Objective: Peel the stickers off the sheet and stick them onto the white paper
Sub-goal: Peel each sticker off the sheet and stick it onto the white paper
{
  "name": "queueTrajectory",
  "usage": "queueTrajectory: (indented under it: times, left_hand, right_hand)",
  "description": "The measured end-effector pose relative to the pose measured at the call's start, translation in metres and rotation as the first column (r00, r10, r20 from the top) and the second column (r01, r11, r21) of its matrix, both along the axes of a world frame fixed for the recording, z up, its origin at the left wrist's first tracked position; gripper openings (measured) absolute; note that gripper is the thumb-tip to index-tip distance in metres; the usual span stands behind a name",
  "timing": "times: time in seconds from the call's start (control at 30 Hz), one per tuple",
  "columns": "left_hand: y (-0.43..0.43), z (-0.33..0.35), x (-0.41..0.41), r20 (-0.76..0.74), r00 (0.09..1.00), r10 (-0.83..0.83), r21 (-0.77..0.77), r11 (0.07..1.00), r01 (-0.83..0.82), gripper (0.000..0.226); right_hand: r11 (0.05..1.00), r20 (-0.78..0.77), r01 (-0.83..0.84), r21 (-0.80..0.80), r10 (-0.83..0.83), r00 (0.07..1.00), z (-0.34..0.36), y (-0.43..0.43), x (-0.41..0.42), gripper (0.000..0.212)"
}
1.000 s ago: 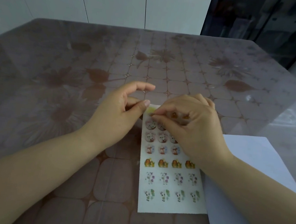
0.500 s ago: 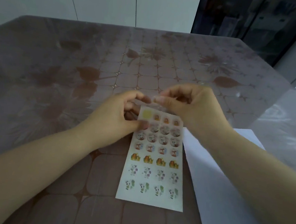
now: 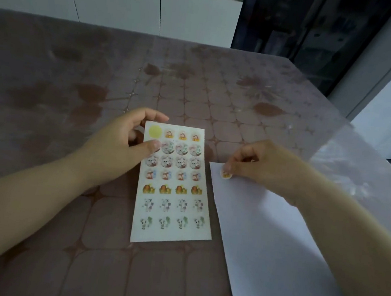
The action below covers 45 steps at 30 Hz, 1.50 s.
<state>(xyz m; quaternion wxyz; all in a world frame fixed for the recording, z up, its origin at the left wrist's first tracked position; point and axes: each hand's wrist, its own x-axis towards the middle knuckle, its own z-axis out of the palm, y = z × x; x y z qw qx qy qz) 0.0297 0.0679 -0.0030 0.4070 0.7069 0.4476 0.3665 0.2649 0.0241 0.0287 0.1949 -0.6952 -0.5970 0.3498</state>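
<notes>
Right hand (image 3: 259, 168): I see it pinching a sticker (image 3: 226, 174) (at the paper (image 3: 275, 251) corner).
Left hand (image 3: 123, 145): gripping the sheet (image 3: 174, 212).

Your two bare arms and hands, nothing worn on either.

Your left forearm (image 3: 30, 194), at the lower left of the frame, and your right forearm (image 3: 349, 222), at the lower right, show uncovered skin from the picture's edge to the wrist, smooth and tapering toward the hands. Your left hand (image 3: 123, 145) and right hand (image 3: 259, 166) are bare too. The fingers (image 3: 238, 155) end in nails trimmed short, and the left thumbnail (image 3: 157, 144) shows plainly near the centre.
</notes>
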Motion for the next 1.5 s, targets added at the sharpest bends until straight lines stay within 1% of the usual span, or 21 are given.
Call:
queueTrajectory:
  times: [0.1,0.33,0.43,0.47,0.57,0.6,0.7,0.77,0.8,0.87,0.9,0.93,0.97,1.0,1.03,1.1,1.17,1.3,1.4,1.47,1.5]
  left_hand:
    - [0.000,0.000,0.000,0.004,1.000,-0.001,-0.005,1.000,0.001,0.032]
    - [0.001,-0.001,0.001,-0.022,1.000,-0.005,-0.006,1.000,0.004,0.031]
    - [0.001,-0.001,0.001,-0.004,1.000,-0.009,-0.005,1.000,0.009,0.032]
    - [0.001,-0.001,0.002,0.012,1.000,-0.013,-0.009,1.000,0.013,0.032]
    - [0.001,0.001,0.004,0.104,0.994,-0.022,-0.048,0.999,0.027,0.033]
    - [0.001,0.002,0.005,0.145,0.989,-0.020,-0.070,0.997,0.031,0.033]
    - [0.002,0.004,0.006,0.256,0.967,-0.009,-0.155,0.987,0.051,0.034]
    - [0.002,0.005,0.007,0.290,0.957,-0.004,-0.206,0.976,0.067,0.033]
    - [0.001,0.005,0.008,0.286,0.958,-0.011,-0.218,0.973,0.076,0.031]
    - [-0.001,0.005,0.010,0.247,0.968,-0.041,-0.213,0.972,0.096,0.026]
    - [-0.003,0.006,0.011,0.228,0.972,-0.057,-0.206,0.973,0.106,0.026]
    - [-0.005,0.006,0.012,0.218,0.973,-0.071,-0.202,0.972,0.116,0.025]
    - [-0.006,0.007,0.013,0.217,0.973,-0.081,-0.203,0.971,0.126,0.026]
    - [-0.008,0.008,0.014,0.223,0.971,-0.092,-0.208,0.968,0.139,0.026]
    - [-0.008,0.009,0.014,0.233,0.967,-0.103,-0.219,0.963,0.155,0.026]
    - [-0.010,0.011,0.014,0.259,0.957,-0.128,-0.243,0.951,0.193,0.027]
    - [-0.011,0.011,0.013,0.272,0.951,-0.143,-0.258,0.942,0.216,0.029]
    - [-0.011,0.011,0.013,0.306,0.940,-0.151,-0.304,0.920,0.247,0.034]
    - [-0.012,0.013,0.016,0.351,0.926,-0.140,-0.324,0.910,0.260,0.026]
    - [-0.013,0.014,0.018,0.350,0.929,-0.119,-0.320,0.917,0.238,0.016]
    - [-0.014,0.014,0.019,0.336,0.935,-0.116,-0.314,0.922,0.228,0.016]
  right_hand:
    - [1.000,-0.024,-0.002,0.029,0.003,1.000,-0.003,0.001,0.001,0.014]
    - [0.994,-0.010,0.001,0.111,0.000,1.000,-0.011,0.003,0.002,0.009]
    - [0.992,-0.012,0.008,0.124,-0.006,1.000,-0.013,0.005,0.003,0.009]
    - [0.991,-0.021,0.013,0.135,-0.010,1.000,-0.013,0.005,0.003,0.010]
    - [0.986,-0.026,0.035,0.161,-0.031,0.999,-0.017,0.008,0.006,0.028]
    - [0.984,-0.019,0.041,0.176,-0.038,0.999,-0.018,0.009,0.007,0.026]
    - [0.964,-0.050,0.102,0.247,-0.093,0.994,-0.020,0.009,0.009,0.007]
    - [0.926,-0.074,0.131,0.355,-0.112,0.991,-0.020,0.008,0.008,0.009]
    - [0.895,-0.067,0.118,0.429,-0.099,0.993,-0.019,0.006,0.006,0.009]
    - [0.829,-0.034,0.037,0.559,-0.022,0.999,-0.015,0.001,-0.002,0.008]
    - [0.795,0.005,-0.029,0.605,0.033,0.999,-0.014,-0.001,-0.008,0.008]
    - [0.761,0.072,-0.109,0.639,0.081,0.994,-0.014,-0.003,-0.013,0.006]
    - [0.724,0.151,-0.181,0.666,0.108,0.983,-0.016,-0.003,-0.019,0.008]
    - [0.693,0.211,-0.228,0.684,0.112,0.971,-0.020,-0.004,-0.024,0.014]
    - [0.681,0.237,-0.241,0.691,0.101,0.966,-0.024,-0.003,-0.029,0.020]
    - [0.665,0.237,-0.211,0.716,0.053,0.970,-0.030,-0.003,-0.036,0.026]
    - [0.619,0.232,-0.175,0.766,-0.012,0.973,-0.032,-0.003,-0.039,0.028]
    - [0.554,0.231,-0.149,0.819,-0.080,0.970,-0.031,-0.002,-0.040,0.022]
    - [0.526,0.230,-0.148,0.837,-0.094,0.969,-0.033,-0.002,-0.041,0.022]
    - [0.533,0.211,-0.142,0.834,-0.070,0.975,-0.033,-0.002,-0.042,0.023]
    - [0.536,0.197,-0.136,0.833,-0.057,0.979,-0.033,-0.002,-0.042,0.022]
